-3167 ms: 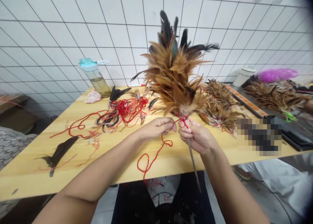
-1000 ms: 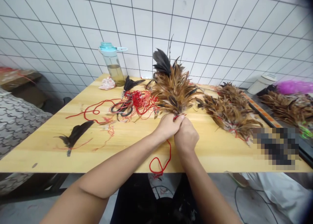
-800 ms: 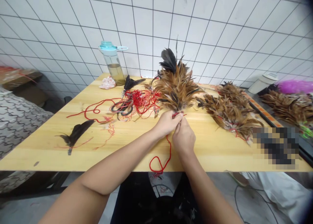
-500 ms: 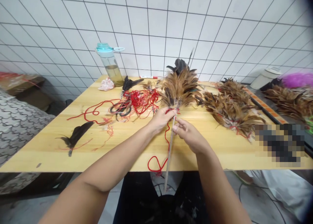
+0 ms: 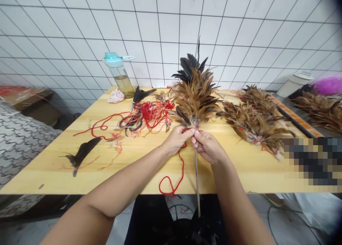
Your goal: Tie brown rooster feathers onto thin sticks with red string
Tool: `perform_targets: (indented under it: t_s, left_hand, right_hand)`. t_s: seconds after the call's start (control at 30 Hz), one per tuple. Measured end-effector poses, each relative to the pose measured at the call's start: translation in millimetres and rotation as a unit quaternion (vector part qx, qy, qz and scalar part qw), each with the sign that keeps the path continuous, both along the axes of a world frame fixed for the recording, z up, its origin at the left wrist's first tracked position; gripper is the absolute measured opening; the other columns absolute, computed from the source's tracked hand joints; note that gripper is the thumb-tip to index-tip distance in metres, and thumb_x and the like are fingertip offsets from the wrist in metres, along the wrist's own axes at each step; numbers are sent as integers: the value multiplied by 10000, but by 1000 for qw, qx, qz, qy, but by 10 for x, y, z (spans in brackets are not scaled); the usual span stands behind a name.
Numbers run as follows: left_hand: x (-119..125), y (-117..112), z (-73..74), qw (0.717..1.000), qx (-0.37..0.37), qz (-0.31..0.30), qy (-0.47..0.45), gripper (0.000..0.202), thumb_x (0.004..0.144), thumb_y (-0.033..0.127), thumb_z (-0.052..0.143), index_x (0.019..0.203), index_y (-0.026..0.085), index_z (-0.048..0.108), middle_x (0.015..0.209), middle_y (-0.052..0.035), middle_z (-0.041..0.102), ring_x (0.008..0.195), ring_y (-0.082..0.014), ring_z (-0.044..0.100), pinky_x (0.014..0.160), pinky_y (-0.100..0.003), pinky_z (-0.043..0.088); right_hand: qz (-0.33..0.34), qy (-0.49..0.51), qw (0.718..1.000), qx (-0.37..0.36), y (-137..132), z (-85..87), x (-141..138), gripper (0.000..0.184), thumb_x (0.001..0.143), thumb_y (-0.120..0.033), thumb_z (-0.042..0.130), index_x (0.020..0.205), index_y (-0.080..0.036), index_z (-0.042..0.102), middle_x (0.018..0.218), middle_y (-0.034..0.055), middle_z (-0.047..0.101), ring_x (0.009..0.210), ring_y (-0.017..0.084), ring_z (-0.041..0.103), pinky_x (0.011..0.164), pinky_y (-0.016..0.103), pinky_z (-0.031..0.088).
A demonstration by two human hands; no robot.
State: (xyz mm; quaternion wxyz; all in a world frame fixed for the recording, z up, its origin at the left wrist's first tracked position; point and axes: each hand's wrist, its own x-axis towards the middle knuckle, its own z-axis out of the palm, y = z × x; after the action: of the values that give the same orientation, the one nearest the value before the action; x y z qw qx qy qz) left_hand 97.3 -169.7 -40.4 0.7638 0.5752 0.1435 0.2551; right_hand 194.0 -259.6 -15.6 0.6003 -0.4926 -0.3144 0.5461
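Note:
A bunch of brown and black rooster feathers (image 5: 195, 95) stands upright on a thin wooden stick (image 5: 197, 177), its lower end pointing down past the table edge. My right hand (image 5: 207, 147) grips the stick just under the feathers, where red string binds them. My left hand (image 5: 176, 141) sits against it, pinching the red string (image 5: 182, 168). That string runs down over the table and ends in a loose loop near the front edge. The fingers hide most of the binding.
On the pine table (image 5: 53, 175) lie a tangle of red string with black-handled scissors (image 5: 143, 118), loose feather strips (image 5: 253, 122), a dark feather (image 5: 82, 152) and a water bottle (image 5: 117, 73). A tiled wall stands behind. More feathers (image 5: 320, 113) lie to the right.
The stick has swung from tilted to nearly vertical, with the feather bunch standing straighter. My right hand has curled closer around the stick, next to my left hand.

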Motion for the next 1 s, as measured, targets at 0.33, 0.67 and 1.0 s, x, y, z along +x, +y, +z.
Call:
perform_targets:
  t_s: [0.33, 0.67, 1.0]
  left_hand:
    - [30, 37, -19, 998, 38, 4, 42, 340, 780, 442, 634, 686, 117, 598, 552, -16, 618, 557, -132, 601, 652, -273, 481]
    - [48, 20, -75, 997, 66, 47, 9, 390, 766, 508, 658, 868, 133, 623, 743, -42, 660, 772, -149, 614, 794, -279, 465]
    - [-17, 43, 142, 987, 143, 27, 62, 449, 721, 542, 677, 880, 128, 605, 826, -53, 647, 818, -163, 597, 783, -287, 452]
  right_hand:
    - [-89, -85, 992, -16, 56, -144, 19, 410, 631, -547, 685, 571, -174, 525, 496, -35, 472, 440, 65, 340, 430, 225, 210]
    - [-212, -119, 969, 37, 53, -239, -51, 349, 722, -502, 606, 586, -193, 518, 504, -31, 465, 463, 82, 346, 467, 239, 274]
    - [-241, -83, 965, 62, -17, -156, -76, 302, 716, -483, 641, 680, -199, 544, 559, -31, 441, 514, 97, 366, 487, 237, 318]
